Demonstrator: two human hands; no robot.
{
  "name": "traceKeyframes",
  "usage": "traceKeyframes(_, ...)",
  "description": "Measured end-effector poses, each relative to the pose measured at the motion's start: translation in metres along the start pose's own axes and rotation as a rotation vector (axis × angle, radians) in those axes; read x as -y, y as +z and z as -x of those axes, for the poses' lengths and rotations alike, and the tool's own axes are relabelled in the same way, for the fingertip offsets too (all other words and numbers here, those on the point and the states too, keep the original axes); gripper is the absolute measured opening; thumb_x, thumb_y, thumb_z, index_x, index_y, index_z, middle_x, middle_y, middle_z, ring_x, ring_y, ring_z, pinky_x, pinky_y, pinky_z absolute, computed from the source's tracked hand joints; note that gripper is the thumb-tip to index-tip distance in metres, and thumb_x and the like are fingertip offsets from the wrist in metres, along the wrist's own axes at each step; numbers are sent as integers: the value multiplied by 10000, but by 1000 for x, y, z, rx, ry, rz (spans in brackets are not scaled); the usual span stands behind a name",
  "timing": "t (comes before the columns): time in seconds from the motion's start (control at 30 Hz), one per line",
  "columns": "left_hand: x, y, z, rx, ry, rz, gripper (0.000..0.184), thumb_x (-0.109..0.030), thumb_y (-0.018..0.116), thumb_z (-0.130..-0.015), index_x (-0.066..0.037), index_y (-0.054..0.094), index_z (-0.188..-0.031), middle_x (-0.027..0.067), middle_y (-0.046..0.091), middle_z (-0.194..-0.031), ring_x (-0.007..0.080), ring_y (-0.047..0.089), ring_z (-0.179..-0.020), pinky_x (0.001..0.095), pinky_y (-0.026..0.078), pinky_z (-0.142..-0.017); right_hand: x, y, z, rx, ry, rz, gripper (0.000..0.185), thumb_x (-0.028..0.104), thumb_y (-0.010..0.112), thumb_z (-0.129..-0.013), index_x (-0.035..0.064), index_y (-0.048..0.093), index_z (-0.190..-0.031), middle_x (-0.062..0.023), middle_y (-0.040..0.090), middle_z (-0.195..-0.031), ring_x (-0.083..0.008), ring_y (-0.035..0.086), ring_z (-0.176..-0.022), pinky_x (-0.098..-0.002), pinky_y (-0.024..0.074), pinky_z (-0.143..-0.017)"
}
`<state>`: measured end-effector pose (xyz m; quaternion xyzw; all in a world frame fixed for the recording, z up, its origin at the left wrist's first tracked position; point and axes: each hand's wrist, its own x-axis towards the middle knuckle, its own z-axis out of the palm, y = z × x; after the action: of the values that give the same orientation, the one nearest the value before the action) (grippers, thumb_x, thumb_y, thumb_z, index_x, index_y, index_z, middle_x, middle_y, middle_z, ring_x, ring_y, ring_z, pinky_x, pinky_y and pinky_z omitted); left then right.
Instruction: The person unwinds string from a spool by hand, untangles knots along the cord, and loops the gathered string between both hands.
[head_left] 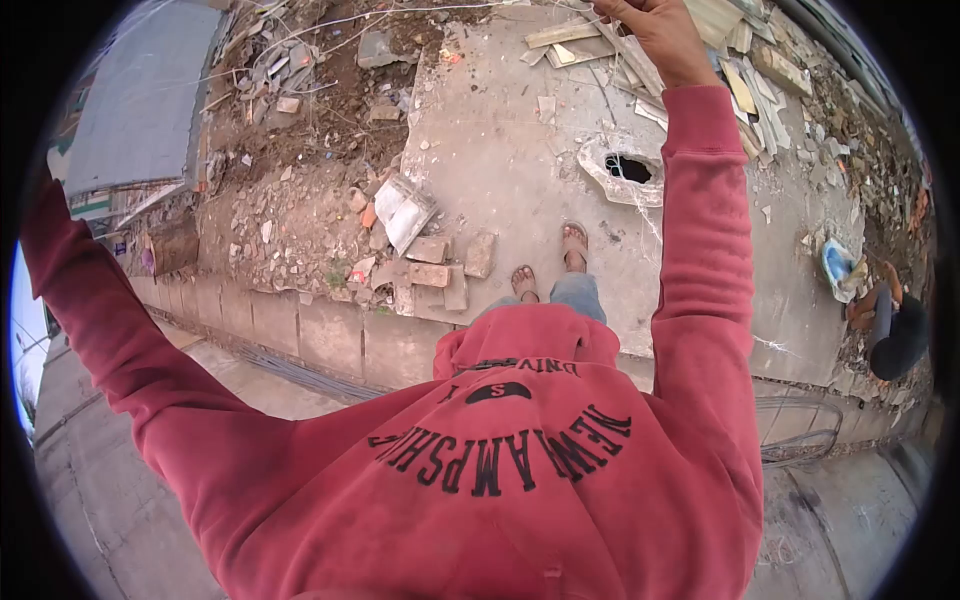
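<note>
Both my arms, in red sleeves, are spread out and raised. At the top edge, right of centre, my right hand (660, 32) has its fingers bent together at a thin pale wire or string (400, 12), which runs off to the left along the top. Whether the fingers close on that strand is too small to make out. My left arm reaches to the far left, and its hand is lost in the dark rim of the view. Below my right hand lie broken boards (640, 65) on the concrete slab (490, 130).
A hole with a raised rim (605, 180) opens in the slab. Bricks (430, 275) and rubble lie left of my feet. A grey panel (145, 100) stands at upper left. Another person (895, 335) crouches at the far right beside a blue-and-white basin (840, 268).
</note>
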<state>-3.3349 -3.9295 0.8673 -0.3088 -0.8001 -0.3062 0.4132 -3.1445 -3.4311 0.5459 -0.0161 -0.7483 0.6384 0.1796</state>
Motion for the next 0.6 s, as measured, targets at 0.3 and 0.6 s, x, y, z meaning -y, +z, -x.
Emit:
traceKeyframes(0.3, 52, 10, 35, -64, -323, -25, 184, -147, 751, -791, -96, 725, -967, 70, 676, -804, 165, 599, -617, 280, 496, -459, 110, 14, 41, -138, 15, 303, 234, 238, 681, -884, 21, 718, -964, 11, 630, -683, -53, 535, -569, -221, 404, -470)
traceKeyframes(0.6, 90, 74, 186, -208, -1012, 566, 708, -536, 525, -924, 48, 424, -1311, 202, 496, -1195, 282, 537, -1041, 434, 532, -834, 192, -17, 69, -231, -181, 290, 186, 178, 645, -898, 15, 723, -939, -54, 700, -775, -83, 565, -540, -226, 463, -497)
